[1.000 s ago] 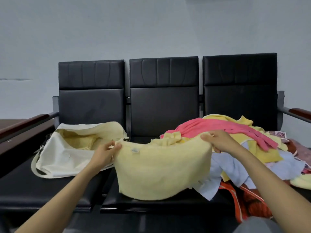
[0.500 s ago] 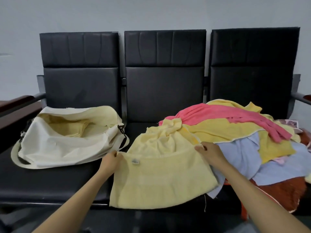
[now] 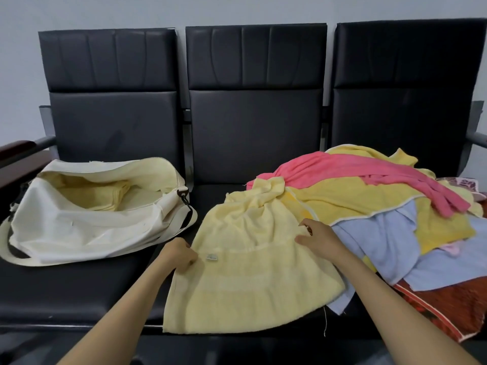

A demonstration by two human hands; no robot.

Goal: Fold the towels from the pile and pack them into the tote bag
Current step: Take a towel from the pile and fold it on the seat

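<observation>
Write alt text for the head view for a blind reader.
The left hand and right hand pinch the folded edge of a pale yellow towel on the middle seat of a black bench. An open cream tote bag holding yellow towels lies on the left seat; a pile of coloured towels covers the right seat.

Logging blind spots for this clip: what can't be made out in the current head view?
Head view: how many towels sit in the tote bag; its own wall and rim cover most of the inside.
Head view: the label on the pale yellow towel; too small to read.
Head view: the pile; the right frame edge cuts it off, and upper towels cover the lower ones.
</observation>
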